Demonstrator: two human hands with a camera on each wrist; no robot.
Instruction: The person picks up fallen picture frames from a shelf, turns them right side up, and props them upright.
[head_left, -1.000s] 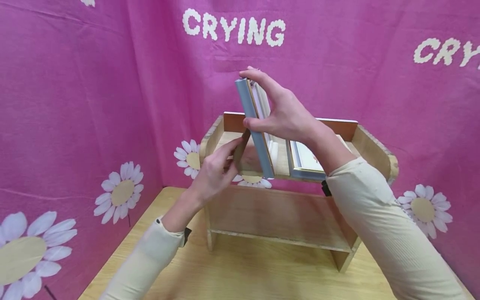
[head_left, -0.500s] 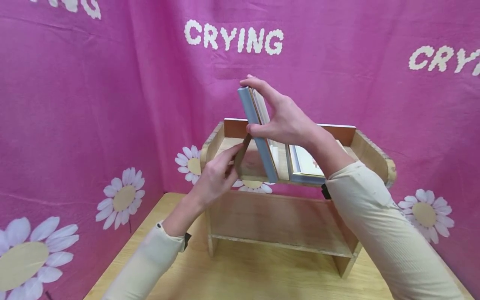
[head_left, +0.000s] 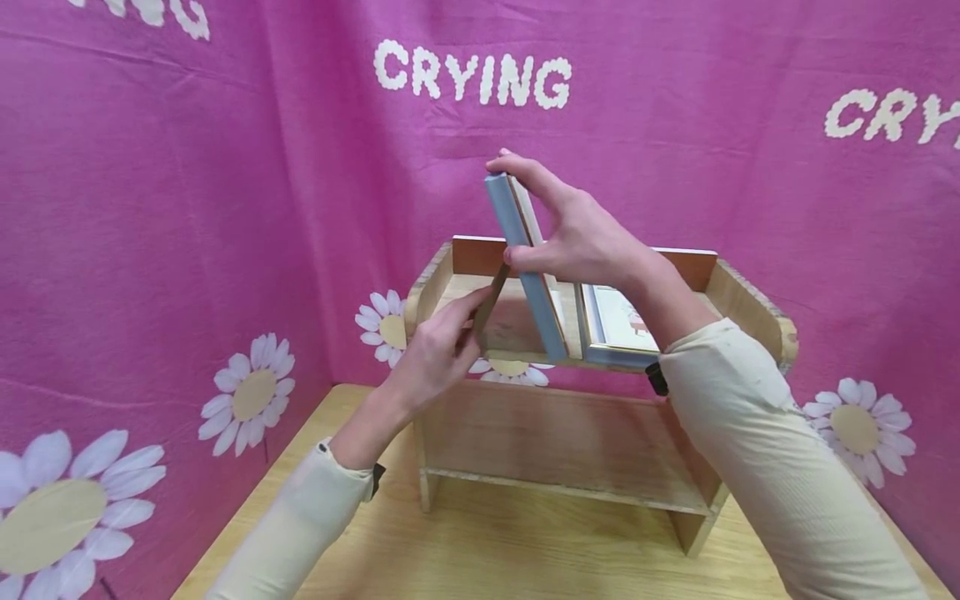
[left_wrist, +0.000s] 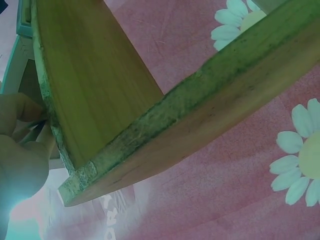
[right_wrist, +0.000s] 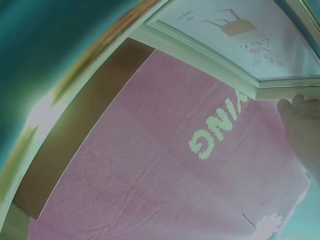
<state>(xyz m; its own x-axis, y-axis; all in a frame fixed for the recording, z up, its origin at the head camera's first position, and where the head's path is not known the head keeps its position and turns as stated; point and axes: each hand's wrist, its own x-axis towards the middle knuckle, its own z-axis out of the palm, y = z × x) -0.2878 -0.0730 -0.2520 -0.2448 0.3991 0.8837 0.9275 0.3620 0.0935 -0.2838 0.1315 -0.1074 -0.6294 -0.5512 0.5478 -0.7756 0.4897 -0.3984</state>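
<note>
Magenta daisy-print cloth backdrop (head_left: 315,100), pale wood-grain table (head_left: 480,542): frame on edge, tip-over risk

Blue-edged rectangular picture frame (head_left: 542,308) stands on upper deck of a small two-tier wooden shelf unit (head_left: 555,437), top leaning L, lower end at front edge. Thin dark-brown flat flap (head_left: 492,302) angles off it, prob. its prop leg.

Main worry: slip or topple. Bottom sits so near the deck's edge that a small pull could drop it; likely cause = bare L hand (head_left: 435,346) tugging flap w/ bare R hand (head_left: 588,237) holding too lightly. Flap out too little, frame may fall back; forced too far, hinge (if any) may strain. A swing R could also knock the second blue-edged frame w/ white picture panel (head_left: 618,321) (flat or leaning, can't tell).

Pose: R forearm comes in over second frame, thumb well apart from fingers, clamped on frame: thumb on side, fingertips over top. L reaches up from lower L, thumb + fingers together, pinching flap; exact contact partly hidden.
</note>
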